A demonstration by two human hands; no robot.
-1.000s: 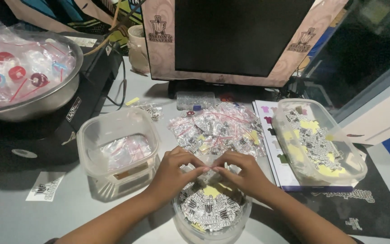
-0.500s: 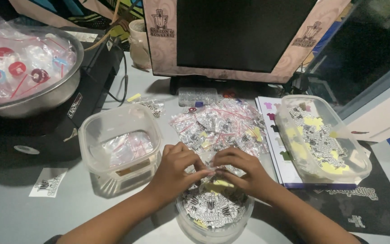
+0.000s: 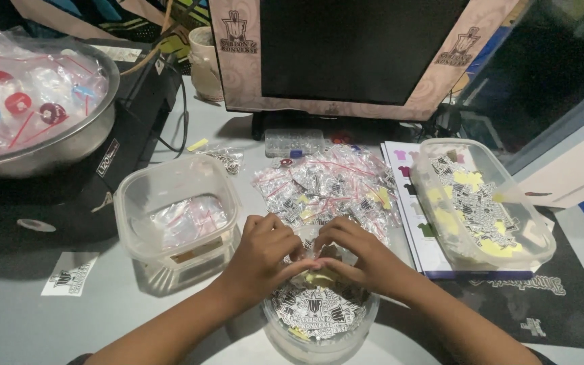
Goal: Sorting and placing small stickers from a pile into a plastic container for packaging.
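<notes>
Cluttered grey desk (image 3: 49, 318) under a dark monitor (image 3: 353, 47).

1 head view, looking steeply down, close over desk (image 3: 28, 318), facing monitor (image 3: 353, 47)

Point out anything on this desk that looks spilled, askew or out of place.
One loose sticker lies alone on the desk's left, away from the round tub of stickers under both hands. The small zip bags form a loose heap before the monitor, not binned.
</notes>
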